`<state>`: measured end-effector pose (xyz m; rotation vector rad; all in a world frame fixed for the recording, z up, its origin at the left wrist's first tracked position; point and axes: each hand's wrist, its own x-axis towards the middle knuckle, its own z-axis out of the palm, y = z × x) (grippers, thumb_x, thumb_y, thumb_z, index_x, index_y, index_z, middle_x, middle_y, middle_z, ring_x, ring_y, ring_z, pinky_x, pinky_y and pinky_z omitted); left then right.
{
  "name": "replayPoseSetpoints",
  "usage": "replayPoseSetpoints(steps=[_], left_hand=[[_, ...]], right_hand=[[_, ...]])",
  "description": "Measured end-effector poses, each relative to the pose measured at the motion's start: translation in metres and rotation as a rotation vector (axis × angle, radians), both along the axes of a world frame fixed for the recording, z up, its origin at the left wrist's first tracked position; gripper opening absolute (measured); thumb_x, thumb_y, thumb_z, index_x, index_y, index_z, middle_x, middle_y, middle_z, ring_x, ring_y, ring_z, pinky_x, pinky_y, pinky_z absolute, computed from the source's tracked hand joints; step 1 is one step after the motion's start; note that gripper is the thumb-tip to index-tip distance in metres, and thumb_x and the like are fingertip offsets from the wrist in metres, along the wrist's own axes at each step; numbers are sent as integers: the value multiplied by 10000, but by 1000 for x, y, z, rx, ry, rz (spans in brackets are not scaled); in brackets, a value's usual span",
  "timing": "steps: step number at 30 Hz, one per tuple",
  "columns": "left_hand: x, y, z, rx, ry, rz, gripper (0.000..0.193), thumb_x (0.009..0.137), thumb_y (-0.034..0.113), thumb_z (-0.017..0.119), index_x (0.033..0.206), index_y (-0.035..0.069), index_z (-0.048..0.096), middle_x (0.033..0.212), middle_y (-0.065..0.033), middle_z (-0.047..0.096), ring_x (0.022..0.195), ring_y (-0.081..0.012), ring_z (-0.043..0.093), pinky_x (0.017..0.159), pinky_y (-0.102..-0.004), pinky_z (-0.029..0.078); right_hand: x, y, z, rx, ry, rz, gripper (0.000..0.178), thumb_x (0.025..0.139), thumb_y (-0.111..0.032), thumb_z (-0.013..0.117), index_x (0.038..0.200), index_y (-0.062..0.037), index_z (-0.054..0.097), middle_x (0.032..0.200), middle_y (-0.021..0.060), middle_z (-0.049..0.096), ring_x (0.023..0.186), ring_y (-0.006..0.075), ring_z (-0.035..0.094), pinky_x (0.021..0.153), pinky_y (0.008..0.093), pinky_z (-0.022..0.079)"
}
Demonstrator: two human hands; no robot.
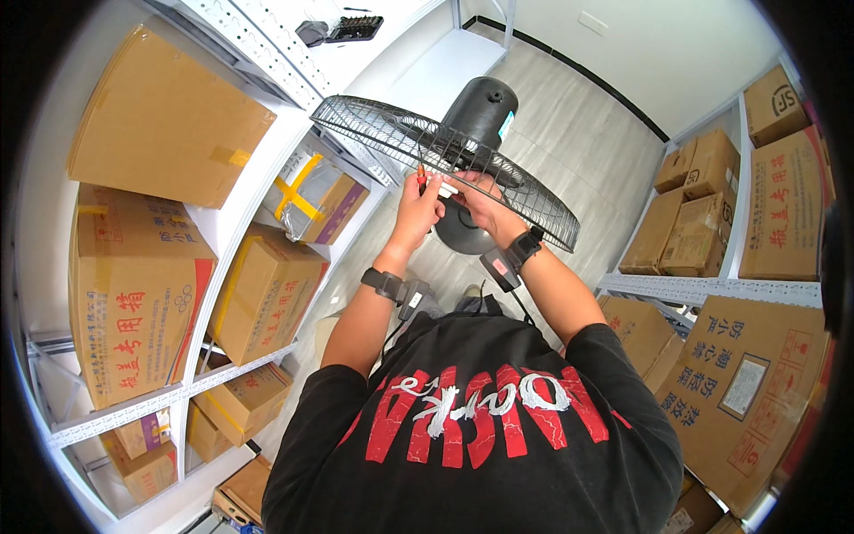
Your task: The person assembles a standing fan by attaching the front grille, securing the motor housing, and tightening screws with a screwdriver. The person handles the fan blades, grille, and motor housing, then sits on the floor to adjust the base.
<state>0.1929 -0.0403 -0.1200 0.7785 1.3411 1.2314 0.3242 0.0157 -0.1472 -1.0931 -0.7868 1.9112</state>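
A black standing fan (480,109) is in front of me, its wire guard (543,203) tilted across both hands. My left hand (416,214) is closed around a red-handled screwdriver (422,178), whose thin shaft points up at the guard. Close beside it, my right hand (487,206) has its fingers curled at the guard's near rim, partly hidden by the wires. Between the two hands shows a small white piece (448,188), too small to name. Below them stands the fan's round black base (461,230).
Metal shelves with cardboard boxes line both sides, a large carton (169,116) at left and another (743,392) at right. On a white surface at the far left lies a black bit case (356,28). Wrist devices with cables (411,298) hang from both forearms.
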Motion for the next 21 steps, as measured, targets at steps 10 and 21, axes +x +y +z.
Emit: replayPoseSetpoints(steps=[10, 21], left_hand=[[-9, 5, -9, -70, -226, 11, 370, 1005, 422, 512, 1067, 58, 533, 783, -58, 595, 521, -71, 463, 398, -187, 301], [-4, -19, 5, 459, 527, 105, 419, 816, 94, 761, 1139, 35, 501, 908, -6, 546, 658, -65, 445, 604, -222, 412]], right_hand=[[-3, 1, -4, -3, 15, 34, 185, 871, -114, 716, 968, 41, 686, 873, 91, 705, 800, 169, 654, 729, 302, 515], [-1, -1, -3, -4, 17, -49, 202, 781, -143, 796, 893, -5, 700, 800, 25, 662, 664, 102, 517, 607, 253, 385]])
